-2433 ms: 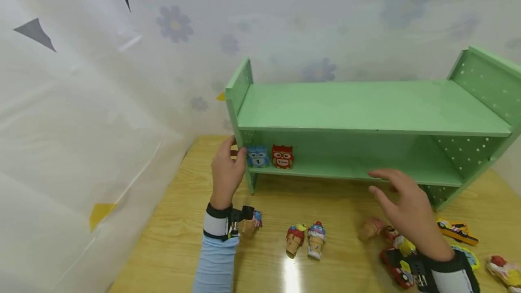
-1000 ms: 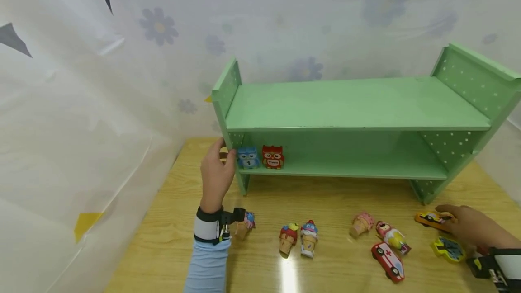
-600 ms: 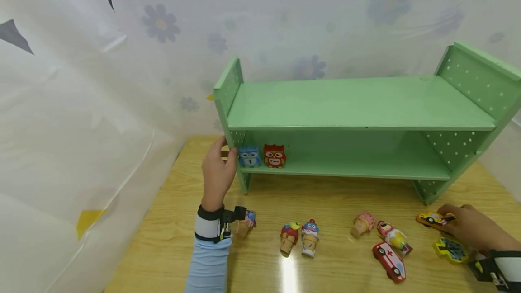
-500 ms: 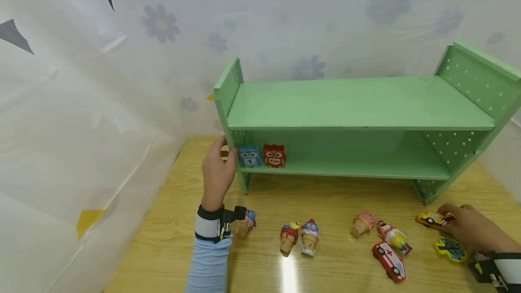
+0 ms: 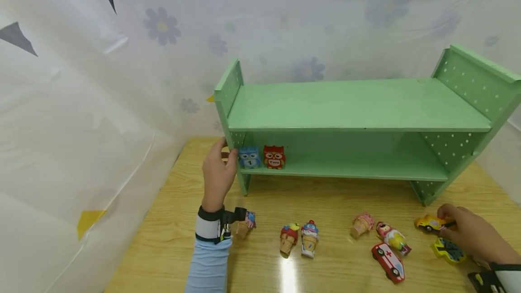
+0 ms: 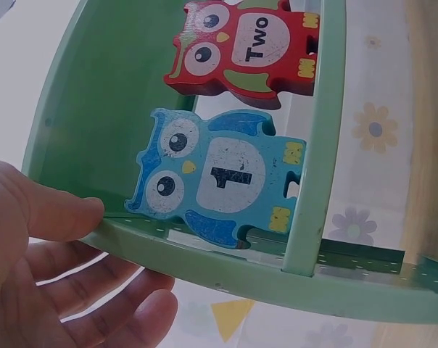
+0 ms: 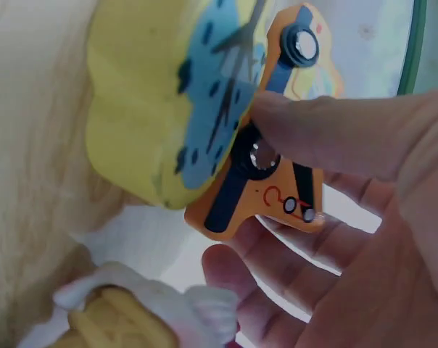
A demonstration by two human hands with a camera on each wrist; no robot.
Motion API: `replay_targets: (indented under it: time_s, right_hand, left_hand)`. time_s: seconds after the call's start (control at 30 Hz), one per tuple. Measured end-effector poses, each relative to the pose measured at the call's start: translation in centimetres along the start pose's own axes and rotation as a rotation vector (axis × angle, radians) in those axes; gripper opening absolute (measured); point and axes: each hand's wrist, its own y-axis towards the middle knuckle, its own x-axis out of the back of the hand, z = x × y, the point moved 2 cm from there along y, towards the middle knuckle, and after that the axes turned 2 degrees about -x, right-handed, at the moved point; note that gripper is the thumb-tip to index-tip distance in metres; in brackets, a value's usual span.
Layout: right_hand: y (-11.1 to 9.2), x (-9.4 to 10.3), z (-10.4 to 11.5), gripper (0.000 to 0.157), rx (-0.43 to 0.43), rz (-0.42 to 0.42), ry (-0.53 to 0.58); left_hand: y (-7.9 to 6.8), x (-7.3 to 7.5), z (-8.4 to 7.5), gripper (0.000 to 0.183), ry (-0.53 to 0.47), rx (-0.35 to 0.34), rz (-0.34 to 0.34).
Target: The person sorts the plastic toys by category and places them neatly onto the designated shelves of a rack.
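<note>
My left hand (image 5: 217, 173) grips the left side panel (image 5: 224, 111) of a green two-tier shelf (image 5: 358, 105), thumb on the inner side and fingers outside. Beside the thumb stands a blue owl block (image 6: 230, 174) marked 1, then a red owl block (image 6: 259, 43) marked Two, both upright on the lower tier. At the right, my right hand (image 5: 476, 234) pinches an orange toy car (image 7: 299, 206) by the table, thumb on its near face and fingers behind. A yellow block with a dark tree pattern (image 5: 449, 250) lies just below that hand.
Ice cream cone figures lie on the wooden table: a red one (image 5: 288, 239), a blue-topped one (image 5: 309, 238), a pink one (image 5: 362, 224) and one partly behind my left wrist (image 5: 245, 225). A bear figure (image 5: 393, 237) and toy ambulance (image 5: 388, 262) lie near the right hand.
My right hand has come down from in front of the shelf to the orange car at the right, and its fingers have shifted on it slightly. My left hand stays on the panel.
</note>
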Motion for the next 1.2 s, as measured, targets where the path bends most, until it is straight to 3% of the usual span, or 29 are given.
replay_targets:
  time_s: [0.2,0.37,0.53,0.73,0.93,1.2]
  right_hand:
    - [-0.6,0.1,0.8,0.023,-0.013,-0.033,0.05]
    - [-1.1,1.0,2.7,0.023,0.017,-0.091,0.106]
    - [-2.1,2.5,5.9,0.023,0.076,-0.226,0.125]
    - [-3.0,4.5,11.1,0.033,0.223,-0.436,0.164]
    - [-1.8,5.5,16.1,0.038,0.341,-0.581,0.22]
    - [1.6,6.1,21.1,0.037,0.426,-0.595,0.257]
  left_hand:
    - [0.0,-0.1,0.0,0.032,0.014,0.01,-0.002]
    - [-0.1,0.0,0.0,0.032,0.011,0.012,-0.003]
    - [-0.1,-0.1,0.1,0.032,0.015,0.012,-0.003]
    - [0.0,-0.1,0.0,0.032,0.009,0.007,-0.003]
    - [0.0,0.0,0.1,0.033,0.019,0.003,0.006]
    - [-0.1,0.0,0.2,0.032,0.022,0.005,0.005]
